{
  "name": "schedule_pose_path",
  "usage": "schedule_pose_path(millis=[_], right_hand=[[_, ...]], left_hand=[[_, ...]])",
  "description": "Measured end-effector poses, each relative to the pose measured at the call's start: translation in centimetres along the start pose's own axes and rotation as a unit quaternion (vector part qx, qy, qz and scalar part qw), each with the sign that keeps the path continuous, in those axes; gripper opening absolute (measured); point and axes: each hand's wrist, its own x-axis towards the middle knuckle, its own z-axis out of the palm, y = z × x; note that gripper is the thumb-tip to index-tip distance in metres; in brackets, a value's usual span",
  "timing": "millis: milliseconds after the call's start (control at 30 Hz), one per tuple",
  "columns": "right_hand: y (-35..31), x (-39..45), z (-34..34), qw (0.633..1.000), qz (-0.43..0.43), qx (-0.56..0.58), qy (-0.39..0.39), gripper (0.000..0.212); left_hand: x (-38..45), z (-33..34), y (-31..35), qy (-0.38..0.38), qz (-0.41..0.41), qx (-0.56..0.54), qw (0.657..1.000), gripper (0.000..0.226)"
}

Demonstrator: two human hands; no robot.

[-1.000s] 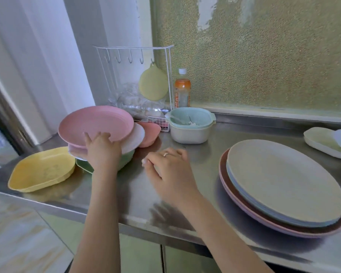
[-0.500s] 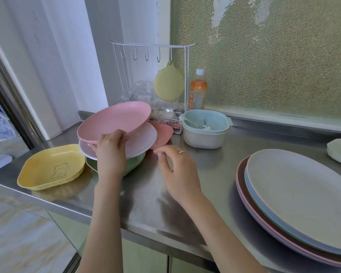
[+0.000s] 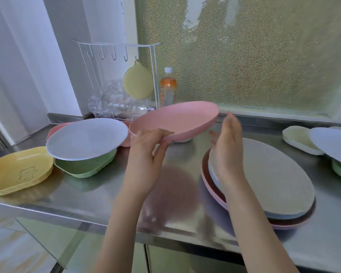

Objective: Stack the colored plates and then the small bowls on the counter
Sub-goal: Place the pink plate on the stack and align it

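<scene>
Head view: left hand [image 3: 148, 148] pinching pink plate [image 3: 177, 120] above worktop [image 3: 98, 186] middle, right hand [image 3: 227, 142] flat-fingered beside its rim, over plate stack [image 3: 274, 180] near right edge

At frame centre the left hand [image 3: 148, 152] pinches the near rim of a round pink plastic plate [image 3: 175, 120], tilted above the steel desk [image 3: 98, 190]. The right hand [image 3: 227, 146], fingers straight, hovers beside its right edge, over a stack of large plates [image 3: 268, 182] at lower right.
</scene>
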Motion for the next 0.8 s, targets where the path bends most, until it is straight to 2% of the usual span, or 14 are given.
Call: schedule_pose_path(millis=[67,133,300,467,667,800], right_hand=[[-0.8,0.8,-2.9,0.997,0.048,0.053,0.034,0.043],[-0.8,1.8,-5.9,0.995,0.07,0.029,0.068,0.036],[0.4,1.7,-12.5,0.982,0.113,-0.108,0.11,0.065],[-0.3,-0.3,-16.5,0.961,0.076,-0.242,0.112,0.057],[1.0,-1.2,-18.1,0.935,0.041,-0.331,0.121,0.047],[1.7,-1.6,-18.5,0.933,0.043,-0.329,0.138,0.041]], left_hand=[[-0.3,1.8,1.4,-0.038,0.031,0.0,0.999,0.022],[-0.8,3.6,2.7,-0.072,0.056,-0.005,0.996,0.025],[-2.2,7.3,5.2,-0.131,0.107,-0.009,0.986,0.028],[-3.5,9.7,6.1,-0.163,0.162,0.008,0.973,0.025],[-4.8,10.6,6.0,-0.172,0.193,0.027,0.966,0.011],[-5.5,10.2,5.3,-0.193,0.158,0.002,0.968,0.01]])
